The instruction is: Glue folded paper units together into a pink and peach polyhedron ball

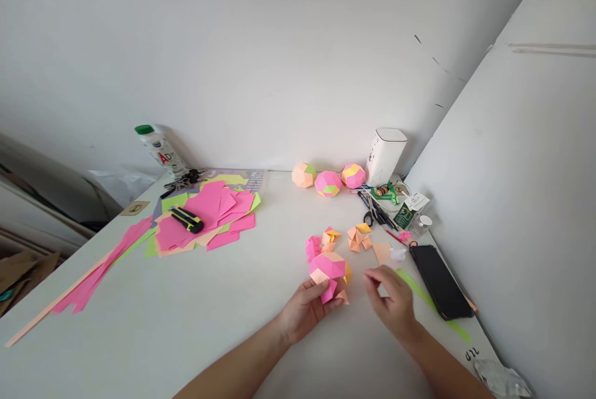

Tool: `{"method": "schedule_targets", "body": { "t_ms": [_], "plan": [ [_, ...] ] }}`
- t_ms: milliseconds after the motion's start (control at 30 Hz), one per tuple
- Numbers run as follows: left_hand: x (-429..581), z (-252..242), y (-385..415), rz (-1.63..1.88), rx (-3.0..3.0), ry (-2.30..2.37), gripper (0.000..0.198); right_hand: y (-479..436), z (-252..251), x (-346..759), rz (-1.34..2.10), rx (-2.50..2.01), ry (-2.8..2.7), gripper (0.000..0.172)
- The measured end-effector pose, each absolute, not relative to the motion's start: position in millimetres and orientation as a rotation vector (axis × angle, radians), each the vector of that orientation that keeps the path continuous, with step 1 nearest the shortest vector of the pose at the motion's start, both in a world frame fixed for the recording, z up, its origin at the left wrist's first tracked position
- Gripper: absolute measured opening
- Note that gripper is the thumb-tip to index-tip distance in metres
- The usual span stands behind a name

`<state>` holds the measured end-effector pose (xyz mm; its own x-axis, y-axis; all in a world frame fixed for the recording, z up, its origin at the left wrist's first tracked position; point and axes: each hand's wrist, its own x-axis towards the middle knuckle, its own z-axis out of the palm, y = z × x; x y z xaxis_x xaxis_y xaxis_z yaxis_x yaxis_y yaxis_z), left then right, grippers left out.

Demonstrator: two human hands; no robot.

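Observation:
My left hand (303, 310) is closed around a partly built paper ball (329, 275) of pink and peach folded pieces, held just above the white table (195, 318). My right hand (392, 301) hovers a little to the right of it, fingers curled with the tips drawn together; I cannot make out anything in them. Loose folded paper units lie just beyond: a pink one (313, 247), orange-yellow ones (331, 236) and peach ones (359, 237).
Three finished paper balls (328, 183) sit at the back by a white box (385, 156). A pile of pink and green sheets (209, 213) with a black-yellow cutter (186, 219) lies at left, a bottle (161, 148) behind. Black phone (440, 281), scissors and pens (375, 211) at right.

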<state>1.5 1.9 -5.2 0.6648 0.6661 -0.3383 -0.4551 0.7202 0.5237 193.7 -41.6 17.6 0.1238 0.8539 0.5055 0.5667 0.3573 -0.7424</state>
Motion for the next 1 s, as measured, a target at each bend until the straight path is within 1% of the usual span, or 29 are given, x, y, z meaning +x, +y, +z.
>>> {"method": "schedule_targets", "body": {
  "t_ms": [67,100,133,200,233,333,400,567,700,800,833,967,1000],
  "plan": [
    [0.9,-7.5,3.3,0.672,0.391,0.554,0.017,-39.3,21.7,207.5,0.008,-1.376,-1.415,0.013],
    [0.6,-8.4,4.2,0.678,0.374,0.562,0.017,-37.3,22.6,214.2,-0.102,-1.434,-1.322,0.017],
    [0.4,-9.0,5.0,0.683,0.356,0.571,0.016,-34.9,22.3,220.4,-0.147,-1.509,-1.243,0.026],
    [0.2,-9.3,6.2,0.691,0.32,0.588,0.014,-29.3,17.6,230.2,-0.073,-1.642,-1.198,0.049],
    [0.1,-9.0,6.6,0.695,0.303,0.599,0.014,-26.7,13.3,233.6,-0.003,-1.688,-1.229,0.057],
    [0.1,-7.8,6.7,0.709,0.262,0.626,0.011,-21.3,-2.5,238.2,0.203,-1.861,-1.35,0.071],
    [0.2,-7.5,6.5,0.717,0.248,0.633,0.01,-20.2,-10.6,238.2,0.214,-1.933,-1.449,0.071],
    [0.6,-8.4,6.7,0.706,0.246,0.635,0.011,-21.0,-11.1,233.2,0.161,-1.955,-1.658,0.058],
    [1.0,-8.6,7.6,0.715,0.243,0.632,0.012,-27.4,0.8,223.4,0.321,-1.73,-1.845,0.051],
    [1.1,-8.5,8.0,0.709,0.25,0.622,0.013,-35.4,11.4,216.1,0.529,-1.589,-1.835,0.055],
    [1.1,-8.6,8.1,0.707,0.253,0.617,0.013,-37.5,14.8,214.8,0.58,-1.531,-1.808,0.054],
    [0.8,-9.8,7.7,0.705,0.274,0.597,0.015,-39.2,27.7,215.8,0.706,-1.409,-1.726,0.03],
    [0.7,-9.9,7.4,0.703,0.279,0.592,0.015,-38.5,30.3,217.0,0.736,-1.402,-1.714,0.028]
  ]
}}
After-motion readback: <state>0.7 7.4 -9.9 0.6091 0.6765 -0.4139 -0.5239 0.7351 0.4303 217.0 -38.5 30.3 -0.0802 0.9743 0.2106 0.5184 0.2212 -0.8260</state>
